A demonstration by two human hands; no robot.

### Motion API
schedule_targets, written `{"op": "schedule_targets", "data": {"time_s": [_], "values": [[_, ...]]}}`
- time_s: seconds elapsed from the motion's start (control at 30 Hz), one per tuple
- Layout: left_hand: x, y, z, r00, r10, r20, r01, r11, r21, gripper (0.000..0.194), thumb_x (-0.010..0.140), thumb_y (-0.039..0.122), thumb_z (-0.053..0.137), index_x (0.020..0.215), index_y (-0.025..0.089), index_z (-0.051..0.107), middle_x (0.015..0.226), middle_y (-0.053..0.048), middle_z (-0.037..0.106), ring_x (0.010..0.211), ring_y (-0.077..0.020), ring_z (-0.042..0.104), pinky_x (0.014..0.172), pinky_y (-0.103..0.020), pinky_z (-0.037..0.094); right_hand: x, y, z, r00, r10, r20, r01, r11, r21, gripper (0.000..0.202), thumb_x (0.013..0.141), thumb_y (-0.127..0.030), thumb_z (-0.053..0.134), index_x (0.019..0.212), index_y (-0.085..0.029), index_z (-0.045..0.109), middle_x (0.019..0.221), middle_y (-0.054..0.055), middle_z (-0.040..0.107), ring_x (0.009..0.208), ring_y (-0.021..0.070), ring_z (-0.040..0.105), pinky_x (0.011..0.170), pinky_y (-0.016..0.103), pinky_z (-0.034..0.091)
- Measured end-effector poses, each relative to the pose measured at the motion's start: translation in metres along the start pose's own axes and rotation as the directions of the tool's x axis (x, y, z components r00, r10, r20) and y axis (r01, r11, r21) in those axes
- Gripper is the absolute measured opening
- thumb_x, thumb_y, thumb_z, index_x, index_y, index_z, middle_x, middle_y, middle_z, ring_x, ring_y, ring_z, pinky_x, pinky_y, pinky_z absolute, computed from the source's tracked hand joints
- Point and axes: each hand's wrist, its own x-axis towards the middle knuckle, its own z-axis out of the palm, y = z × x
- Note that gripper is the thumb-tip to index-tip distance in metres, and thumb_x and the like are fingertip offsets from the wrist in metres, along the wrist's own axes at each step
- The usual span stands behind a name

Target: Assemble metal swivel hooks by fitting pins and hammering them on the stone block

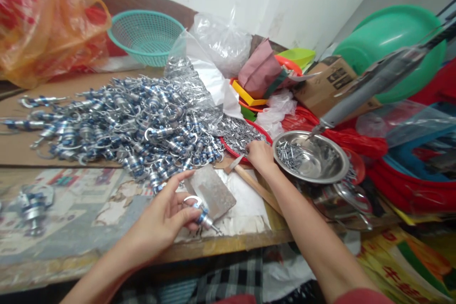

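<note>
Worn paper (76, 204) partly covers the table (245, 242). Near its front edge, the left hand (166, 216) pinches a metal fitting (205, 219) by a grey block (217, 190); a slack grip could drop it. The right hand (261, 156) is at a red tray (231, 151), its grip unclear.

Left hand (173, 211) pinches blue-silver fitting (204, 217) near grey block (213, 187); right hand (262, 157) at red-rimmed tray (230, 149), small metal pieces (240, 134) inside.
</note>
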Motion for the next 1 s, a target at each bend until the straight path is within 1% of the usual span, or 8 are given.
{"op": "schedule_targets", "data": {"time_s": [0.13, 0.23, 0.4, 0.43, 0.53, 0.63, 0.77, 1.0], "values": [[0.005, -0.002, -0.005, 0.999, -0.029, 0.015, 0.031, 0.995, -0.097, 0.076, 0.068, 0.02, 0.066, 0.13, 0.019, 0.022, 0.068, 0.003, 0.061, 0.058, -0.0147, 0.062, 0.056, -0.026, 0.05, 0.008, 0.004, 0.003, 0.999, -0.031, 0.016, 0.03, 0.999, 0.026, 0.021, 0.066, -0.005, 0.06, 0.083, -0.012, 0.072, 0.096, 0.017, 0.069, 0.099, 0.0295, 0.061, 0.086, 0.037, 0.045], [0.008, -0.005, -0.008, 1.0, -0.016, -0.002, 0.015, 0.987, -0.162, 0.085, 0.065, 0.017, 0.069, 0.133, 0.022, 0.019, 0.068, 0.004, 0.062, 0.059, -0.0142, 0.062, 0.055, -0.025, 0.049, 0.008, 0.012, -0.003, 0.997, -0.075, -0.037, 0.078, 0.99, 0.117, 0.023, 0.074, -0.008, 0.056, 0.09, -0.011, 0.071, 0.1, 0.015, 0.068, 0.099, 0.025, 0.061, 0.088, 0.034, 0.044], [0.008, -0.003, -0.007, 0.999, -0.031, -0.029, 0.025, 0.985, -0.173, 0.088, 0.061, 0.016, 0.07, 0.133, 0.02, 0.02, 0.066, 0.004, 0.061, 0.057, -0.0142, 0.062, 0.055, -0.026, 0.049, -0.04, -0.006, -0.016, 0.97, -0.224, -0.093, 0.243, 0.912, 0.332, 0.02, 0.084, -0.021, 0.053, 0.094, -0.017, 0.07, 0.09, 0.004, 0.072, 0.082, 0.0135, 0.065, 0.076, 0.024, 0.05], [0.009, -0.003, -0.007, 0.999, -0.035, -0.031, 0.029, 0.984, -0.174, 0.088, 0.061, 0.016, 0.071, 0.133, 0.02, 0.02, 0.066, 0.005, 0.061, 0.056, -0.0144, 0.061, 0.054, -0.027, 0.05, -0.057, -0.015, -0.018, 0.951, -0.291, -0.104, 0.309, 0.873, 0.377, 0.016, 0.083, -0.021, 0.056, 0.089, -0.02, 0.071, 0.086, 0.001, 0.072, 0.079, 0.0119, 0.065, 0.074, 0.023, 0.05], [0.009, -0.002, -0.006, 0.999, -0.026, -0.033, 0.019, 0.984, -0.179, 0.089, 0.059, 0.016, 0.072, 0.132, 0.018, 0.021, 0.063, 0.005, 0.061, 0.052, -0.0135, 0.059, 0.05, -0.026, 0.048, -0.104, -0.042, -0.017, 0.764, -0.556, -0.327, 0.642, 0.608, 0.466, 0.016, 0.083, -0.014, 0.054, 0.083, -0.016, 0.07, 0.078, 0.005, 0.07, 0.072, 0.0136, 0.063, 0.068, 0.025, 0.05], [0.01, -0.003, -0.006, 0.999, -0.002, -0.033, -0.004, 0.983, -0.186, 0.087, 0.059, 0.016, 0.071, 0.131, 0.016, 0.022, 0.06, 0.005, 0.061, 0.05, -0.0118, 0.057, 0.049, -0.024, 0.047, -0.132, -0.06, -0.012, 0.666, -0.649, -0.369, 0.746, 0.58, 0.327, 0.022, 0.085, -0.01, 0.047, 0.083, -0.015, 0.069, 0.075, 0.006, 0.067, 0.069, 0.0159, 0.059, 0.063, 0.028, 0.047], [0.009, -0.004, -0.005, 1.0, 0.018, -0.018, -0.021, 0.985, -0.174, 0.083, 0.061, 0.016, 0.07, 0.13, 0.015, 0.024, 0.06, 0.004, 0.062, 0.052, -0.0115, 0.057, 0.05, -0.023, 0.047, -0.147, -0.069, -0.01, 0.71, -0.655, -0.261, 0.703, 0.678, 0.212, 0.025, 0.086, -0.008, 0.043, 0.095, -0.014, 0.065, 0.076, 0.007, 0.063, 0.071, 0.0187, 0.054, 0.062, 0.03, 0.042], [0.008, -0.003, -0.005, 0.999, -0.01, -0.033, 0.004, 0.983, -0.185, 0.083, 0.059, 0.015, 0.07, 0.129, 0.018, 0.026, 0.062, 0.005, 0.061, 0.054, -0.0109, 0.056, 0.05, -0.022, 0.047, -0.176, -0.073, -0.008, 0.754, -0.616, -0.226, 0.636, 0.771, 0.02, 0.029, 0.083, -0.003, 0.041, 0.106, -0.006, 0.06, 0.079, 0.01, 0.06, 0.07, 0.0218, 0.049, 0.06, 0.033, 0.037]]}}
